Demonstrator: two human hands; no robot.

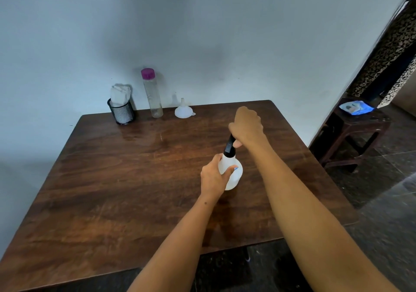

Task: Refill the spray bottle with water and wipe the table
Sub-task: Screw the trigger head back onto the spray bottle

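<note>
A white spray bottle (235,175) stands on the dark wooden table (126,179), right of centre. My left hand (212,179) wraps around its round body. My right hand (246,126) grips its black spray head (230,147) from above, hiding the top of it. At the back of the table stands a tall clear water bottle (153,95) with a pink cap, upright. Beside it lies a small white funnel (183,110), spout up. A black mesh cup (121,112) holds folded white cloths (119,95).
The table is pushed against a pale wall at its far edge. To the right, a low dark wooden stool (351,138) carries a blue and white packet (355,108). A patterned curtain (391,50) hangs at the far right over a dark tiled floor.
</note>
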